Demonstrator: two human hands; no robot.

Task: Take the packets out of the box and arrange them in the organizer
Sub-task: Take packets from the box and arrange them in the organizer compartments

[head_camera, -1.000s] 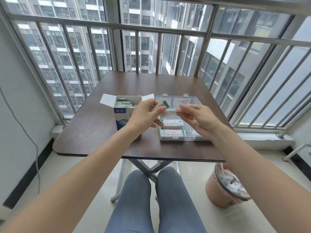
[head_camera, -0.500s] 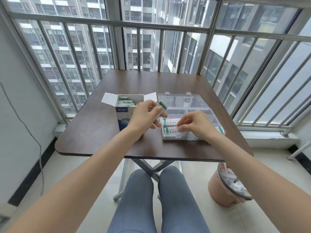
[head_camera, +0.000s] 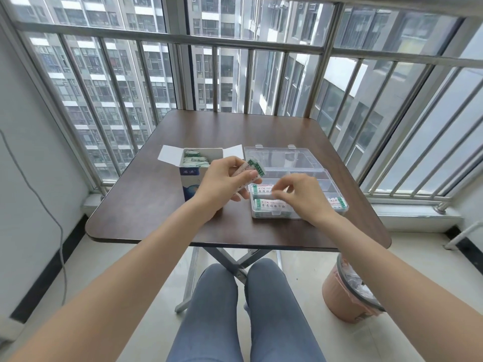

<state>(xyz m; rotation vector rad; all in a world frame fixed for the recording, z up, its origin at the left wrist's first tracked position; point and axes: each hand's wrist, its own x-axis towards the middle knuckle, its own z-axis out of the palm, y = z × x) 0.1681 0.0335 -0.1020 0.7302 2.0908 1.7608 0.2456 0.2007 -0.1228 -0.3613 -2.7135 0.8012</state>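
Two bare hands work over a dark brown folding table (head_camera: 261,131). Left hand (head_camera: 222,186) is raised just right of the open box (head_camera: 192,171), fingers curled round a small bunch of packets (head_camera: 252,167), green-edged ends sticking up past the thumb. Box stands upright on the left half of the table, flaps spread, blue front facing the camera, more packets inside (head_camera: 194,159) at the top. Right hand (head_camera: 298,194) hovers low over the clear plastic organizer (head_camera: 337,178), fingers bent and tips drawn together; can't tell if they pinch a packet or only touch one, view too small. Organizer sits just right of the box, lid (head_camera: 279,158) folded back flat behind it. Near-left compartment holds a packet lying flat (head_camera: 270,205), white with green end and print facing up; another flat packet (head_camera: 261,189) sits just behind it, partly hidden by the right fingers. One more packet (head_camera: 337,202) shows at the near-right corner. Back compartments look see-through, contents unclear. Pink waste bin (head_camera: 339,296) on the floor at right, under the table edge. Grey-trousered knees (head_camera: 240,296) below.
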